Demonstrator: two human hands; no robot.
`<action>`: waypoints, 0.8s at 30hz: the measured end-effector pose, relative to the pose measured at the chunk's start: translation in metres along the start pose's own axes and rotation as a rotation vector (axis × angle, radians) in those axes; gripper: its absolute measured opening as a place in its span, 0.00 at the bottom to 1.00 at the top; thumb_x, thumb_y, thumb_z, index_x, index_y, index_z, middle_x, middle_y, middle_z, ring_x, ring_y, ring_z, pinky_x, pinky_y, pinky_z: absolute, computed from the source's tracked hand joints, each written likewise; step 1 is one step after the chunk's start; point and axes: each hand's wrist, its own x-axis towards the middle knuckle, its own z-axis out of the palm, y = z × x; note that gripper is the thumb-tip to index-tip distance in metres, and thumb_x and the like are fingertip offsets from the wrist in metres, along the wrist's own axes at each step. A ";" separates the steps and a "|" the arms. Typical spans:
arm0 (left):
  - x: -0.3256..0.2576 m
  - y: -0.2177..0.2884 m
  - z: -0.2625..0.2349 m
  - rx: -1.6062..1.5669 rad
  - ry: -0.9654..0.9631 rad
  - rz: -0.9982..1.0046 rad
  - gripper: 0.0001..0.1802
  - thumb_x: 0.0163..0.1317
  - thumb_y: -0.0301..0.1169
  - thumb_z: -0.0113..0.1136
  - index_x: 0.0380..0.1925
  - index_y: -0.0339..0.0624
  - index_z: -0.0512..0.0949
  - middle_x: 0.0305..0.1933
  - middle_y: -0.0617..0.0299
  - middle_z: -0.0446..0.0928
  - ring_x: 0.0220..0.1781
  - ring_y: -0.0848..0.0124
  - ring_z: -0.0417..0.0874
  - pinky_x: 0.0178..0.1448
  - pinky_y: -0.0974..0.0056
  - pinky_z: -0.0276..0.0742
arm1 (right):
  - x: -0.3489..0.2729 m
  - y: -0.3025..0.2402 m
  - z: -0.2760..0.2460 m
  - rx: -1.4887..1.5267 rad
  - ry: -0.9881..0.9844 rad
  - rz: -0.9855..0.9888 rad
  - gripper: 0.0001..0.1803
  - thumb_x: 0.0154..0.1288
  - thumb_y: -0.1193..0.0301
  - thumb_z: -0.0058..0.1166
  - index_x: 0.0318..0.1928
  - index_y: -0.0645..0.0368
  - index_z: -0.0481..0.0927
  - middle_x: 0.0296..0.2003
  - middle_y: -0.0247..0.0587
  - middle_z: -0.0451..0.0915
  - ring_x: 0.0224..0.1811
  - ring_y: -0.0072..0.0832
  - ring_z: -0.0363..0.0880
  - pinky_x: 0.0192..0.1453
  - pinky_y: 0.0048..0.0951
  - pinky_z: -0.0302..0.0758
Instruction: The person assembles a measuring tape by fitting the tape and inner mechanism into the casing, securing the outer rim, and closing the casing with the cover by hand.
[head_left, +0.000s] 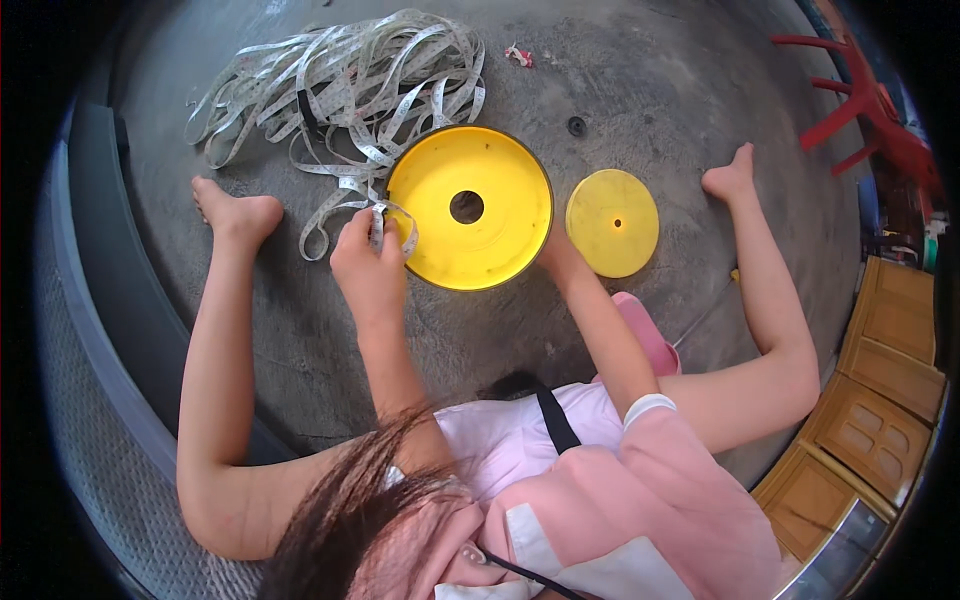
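Note:
A round yellow reel (440, 240) with a dark rim and a hole in its middle faces up in front of me. My left hand (368, 262) is closed at the reel's left edge, pinching a white measuring tape (378, 226) printed with marks. A loop of the tape curls over the reel's rim. From there the tape runs to a large tangled heap (390, 70) on the floor, beyond the reel to the left. My right hand (553, 247) holds the reel at its right side; most of its fingers are hidden behind it.
Right of the reel lies a flat yellow disc (612, 245) with a small centre hole. A small black ring (577, 126) and a red-and-white scrap (519, 55) lie farther off on the grey floor. A red plastic chair (850, 100) and wooden cabinet (870, 430) stand at right.

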 end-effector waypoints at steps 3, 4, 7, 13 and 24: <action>0.002 0.002 -0.003 -0.003 0.009 0.010 0.09 0.44 0.24 0.52 0.29 0.32 0.71 0.25 0.51 0.71 0.28 0.58 0.74 0.33 0.63 0.68 | -0.004 -0.005 0.016 0.144 0.011 0.009 0.15 0.54 0.79 0.42 0.45 0.61 0.67 0.38 0.36 0.72 0.37 0.25 0.72 0.41 0.24 0.70; 0.002 0.000 -0.003 0.033 0.037 0.078 0.10 0.45 0.24 0.53 0.30 0.31 0.71 0.24 0.51 0.72 0.25 0.63 0.73 0.31 0.66 0.67 | -0.002 -0.003 0.020 0.163 0.016 0.007 0.15 0.54 0.79 0.42 0.45 0.61 0.67 0.38 0.36 0.72 0.37 0.25 0.71 0.41 0.24 0.70; 0.002 0.000 0.001 0.068 0.047 0.144 0.11 0.45 0.25 0.53 0.31 0.32 0.72 0.25 0.52 0.73 0.24 0.66 0.73 0.30 0.68 0.67 | 0.004 -0.004 0.025 0.174 0.043 -0.016 0.15 0.54 0.78 0.41 0.45 0.61 0.66 0.39 0.37 0.71 0.38 0.25 0.71 0.42 0.24 0.69; -0.001 0.000 0.003 0.115 0.025 0.139 0.09 0.45 0.23 0.51 0.30 0.35 0.72 0.26 0.52 0.70 0.29 0.56 0.73 0.33 0.61 0.68 | 0.014 0.004 0.034 0.175 0.041 -0.043 0.16 0.55 0.77 0.41 0.47 0.60 0.65 0.41 0.37 0.70 0.40 0.26 0.70 0.43 0.25 0.69; 0.000 -0.001 0.004 0.205 0.097 0.139 0.10 0.43 0.21 0.50 0.30 0.36 0.71 0.27 0.52 0.69 0.29 0.56 0.73 0.32 0.60 0.68 | -0.013 0.006 0.036 0.177 -0.007 -0.031 0.17 0.57 0.75 0.41 0.49 0.60 0.63 0.44 0.39 0.69 0.44 0.26 0.69 0.46 0.26 0.69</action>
